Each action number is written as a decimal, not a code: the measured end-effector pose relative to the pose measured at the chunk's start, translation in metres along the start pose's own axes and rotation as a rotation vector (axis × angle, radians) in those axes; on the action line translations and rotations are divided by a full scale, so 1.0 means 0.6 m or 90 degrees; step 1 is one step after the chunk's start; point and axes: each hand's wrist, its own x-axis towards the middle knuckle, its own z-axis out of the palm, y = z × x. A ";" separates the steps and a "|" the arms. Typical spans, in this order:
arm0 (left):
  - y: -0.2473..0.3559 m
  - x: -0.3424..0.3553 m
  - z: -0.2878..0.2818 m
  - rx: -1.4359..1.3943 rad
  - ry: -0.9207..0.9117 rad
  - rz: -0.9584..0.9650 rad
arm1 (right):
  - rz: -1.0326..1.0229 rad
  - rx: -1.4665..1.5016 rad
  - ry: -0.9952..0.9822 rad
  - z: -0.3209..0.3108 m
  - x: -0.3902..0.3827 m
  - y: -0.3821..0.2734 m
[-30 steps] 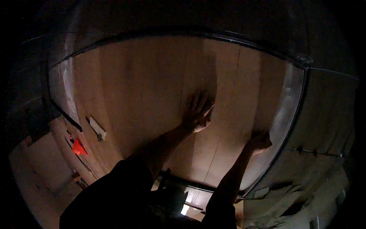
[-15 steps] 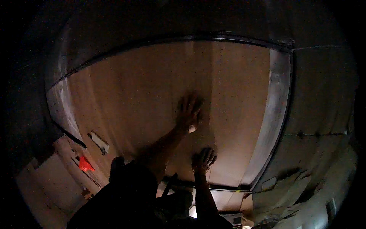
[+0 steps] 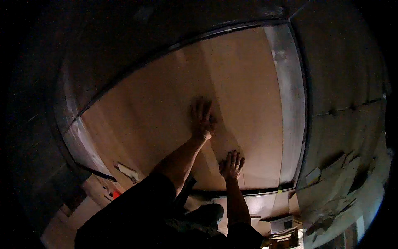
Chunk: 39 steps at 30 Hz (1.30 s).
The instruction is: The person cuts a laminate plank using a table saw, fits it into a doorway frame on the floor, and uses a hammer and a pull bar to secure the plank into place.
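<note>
My left hand (image 3: 202, 117) lies with spread fingers on a large brown board (image 3: 248, 83), near its middle. Lower and to the right, my right hand (image 3: 231, 165) rests on the same board, fingers stretched out and slightly apart. Neither hand holds anything. A pale grey band (image 3: 291, 99) runs along the board's right side, and another light strip (image 3: 85, 141) borders the left. Round the outside goes a narrow dark edging (image 3: 307, 112). Dim light leaves fine detail of the fingers hard to make out.
At the lower left lie a small pale piece (image 3: 127, 171) with a dark part, and a red item (image 3: 116, 194). Flat scraps (image 3: 327, 170) are strewn on the floor at right. Near the lower edge stands a boxy item (image 3: 282, 224) by a bright patch.
The view has turned, so the board appears tilted, with its right end higher. Both hands remain flat on it; my right hand shows slightly farther right and higher in the picture.
</note>
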 end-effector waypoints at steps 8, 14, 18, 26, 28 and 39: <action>-0.027 -0.019 0.027 0.059 0.003 0.042 | 0.007 0.052 0.010 -0.005 0.009 -0.009; -0.033 -0.034 0.031 0.106 0.041 0.119 | 0.006 0.054 0.015 -0.004 -0.010 -0.003; 0.023 -0.029 0.008 0.128 -0.103 0.016 | 0.027 0.057 0.037 -0.024 -0.031 -0.001; -0.021 -0.059 0.081 0.058 -0.024 -0.030 | 0.416 0.112 0.147 -0.120 -0.116 -0.093; -0.082 -0.034 0.092 0.023 0.030 -0.073 | 0.497 0.151 0.232 -0.184 -0.221 -0.165; -0.203 -0.050 -0.073 0.119 -0.508 0.878 | 1.071 0.165 -0.194 -0.244 -0.808 -1.292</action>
